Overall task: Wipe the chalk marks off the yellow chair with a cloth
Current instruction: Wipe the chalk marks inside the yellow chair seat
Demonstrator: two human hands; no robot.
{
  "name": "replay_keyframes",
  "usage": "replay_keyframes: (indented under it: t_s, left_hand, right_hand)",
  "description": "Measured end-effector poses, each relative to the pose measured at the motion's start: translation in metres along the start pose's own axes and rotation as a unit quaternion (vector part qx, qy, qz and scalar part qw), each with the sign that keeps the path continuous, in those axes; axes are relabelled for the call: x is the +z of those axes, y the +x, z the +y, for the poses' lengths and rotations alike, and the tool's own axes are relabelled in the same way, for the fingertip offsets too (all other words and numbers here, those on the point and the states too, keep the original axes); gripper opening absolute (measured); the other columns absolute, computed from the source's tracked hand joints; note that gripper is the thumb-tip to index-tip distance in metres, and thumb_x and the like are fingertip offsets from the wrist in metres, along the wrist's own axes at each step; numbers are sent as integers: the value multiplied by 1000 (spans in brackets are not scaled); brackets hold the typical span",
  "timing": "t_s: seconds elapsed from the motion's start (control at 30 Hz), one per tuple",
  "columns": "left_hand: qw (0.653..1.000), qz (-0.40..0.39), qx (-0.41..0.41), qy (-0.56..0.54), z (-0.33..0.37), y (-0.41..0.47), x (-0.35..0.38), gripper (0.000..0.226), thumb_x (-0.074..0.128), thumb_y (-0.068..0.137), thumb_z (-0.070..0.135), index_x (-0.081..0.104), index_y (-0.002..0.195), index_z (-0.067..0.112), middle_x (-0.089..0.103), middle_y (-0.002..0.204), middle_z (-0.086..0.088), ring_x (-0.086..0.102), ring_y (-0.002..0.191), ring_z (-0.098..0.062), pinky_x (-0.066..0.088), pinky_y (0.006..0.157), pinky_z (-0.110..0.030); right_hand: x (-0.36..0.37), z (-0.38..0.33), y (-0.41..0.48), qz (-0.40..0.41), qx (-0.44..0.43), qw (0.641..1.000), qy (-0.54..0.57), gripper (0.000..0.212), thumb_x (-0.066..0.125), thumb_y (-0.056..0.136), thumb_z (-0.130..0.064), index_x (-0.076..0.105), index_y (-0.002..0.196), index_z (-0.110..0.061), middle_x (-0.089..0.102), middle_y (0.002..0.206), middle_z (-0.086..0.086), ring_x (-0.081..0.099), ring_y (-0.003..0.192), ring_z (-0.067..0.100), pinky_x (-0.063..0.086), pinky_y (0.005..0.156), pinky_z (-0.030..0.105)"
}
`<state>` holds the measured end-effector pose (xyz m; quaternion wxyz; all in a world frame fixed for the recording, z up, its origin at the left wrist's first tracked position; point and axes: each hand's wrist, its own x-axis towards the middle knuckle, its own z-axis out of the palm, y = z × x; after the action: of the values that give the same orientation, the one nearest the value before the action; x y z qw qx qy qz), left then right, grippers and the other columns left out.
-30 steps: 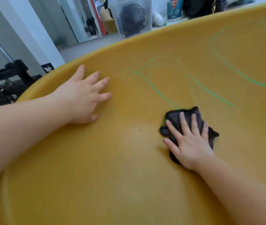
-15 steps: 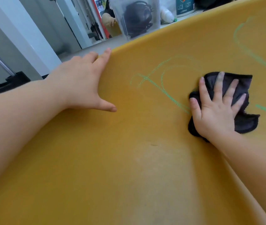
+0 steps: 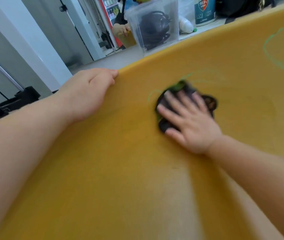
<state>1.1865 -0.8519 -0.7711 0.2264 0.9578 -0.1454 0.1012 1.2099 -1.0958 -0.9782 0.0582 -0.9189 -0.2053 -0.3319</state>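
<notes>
While the dark cloth is pressed flat against the yellow chair under the spread right hand, it is seen further left than half a second ago, over the crossed green lines that were bare then. Only faint traces of those chalk marks remain at its left edge, so that patch is judged nearly cleared. The left hand has been shifted onto the far rim, fingers curled over it, and the chair is steadied. Green strokes at far right are left unwiped and cut off by the frame. The cloth and fingertips are blurred by motion.
</notes>
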Motion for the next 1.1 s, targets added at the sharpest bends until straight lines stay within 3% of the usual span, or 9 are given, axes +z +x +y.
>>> replay_keyframes:
  t_s: [0.17,0.33,0.43,0.57,0.7,0.83,0.93,1.03,1.1]
  left_hand:
    - [1000,5,-9,-2,1,1,0,53,32,86,51,66,125,38,55,141,20,45,135,-7,31,118,-39]
    - [1000,9,-8,2,1,-2,1,56,32,87,54,63,130,36,54,145,15,44,136,-9,30,119,-41]
    - [1000,10,6,27,3,-4,2,49,34,97,50,60,135,34,52,145,16,43,136,-9,30,119,-40]
    - [999,14,16,48,7,-2,3,41,34,106,42,59,136,31,53,144,14,44,135,-11,32,117,-38]
    - [1000,21,5,22,5,-2,4,44,35,100,48,64,129,32,56,141,12,47,132,-13,34,115,-41]
    - [1000,27,7,2,1,-3,2,58,30,87,50,65,129,31,56,143,11,46,135,-10,31,118,-39]
    - [1000,17,14,12,0,-4,1,62,26,86,49,61,134,33,53,146,13,43,137,-10,30,119,-40]
    - [1000,11,5,13,4,-4,2,62,23,84,54,67,119,29,61,132,7,50,125,-14,37,111,-42]
    - [1000,10,8,18,6,-4,2,52,20,83,58,57,98,24,57,109,3,51,106,-14,38,95,-39]
  right_hand:
    - [-20,3,49,61,214,975,8,68,22,98,-66,12,160,-41,-1,172,-3,-4,157,36,-1,120,67]
    - [8,-103,11,-7,-47,995,83,82,28,91,-79,15,161,-39,4,171,-4,2,157,35,3,123,61]
    - [8,-61,11,0,-136,990,36,73,27,94,-77,22,159,-43,13,170,-8,15,156,28,7,123,57]
    - [-13,14,40,63,100,992,-48,74,25,93,-75,16,159,-44,6,171,-2,7,156,38,2,116,73]
    - [-20,-40,82,105,303,946,39,85,21,91,-77,6,162,-33,-7,171,6,-7,155,42,-5,115,75]
    - [0,-116,59,54,-18,996,76,81,29,93,-74,17,162,-34,6,171,2,2,156,38,4,119,68]
    - [1,-75,53,63,-100,993,30,75,33,93,-74,24,159,-38,17,169,0,16,155,36,3,122,64]
    - [-16,-6,73,108,126,986,-23,79,33,91,-74,19,160,-38,10,171,6,12,154,44,-3,118,70]
    - [-32,3,93,147,333,931,28,80,23,94,-73,8,162,-34,-3,171,11,-3,155,44,-6,117,72]
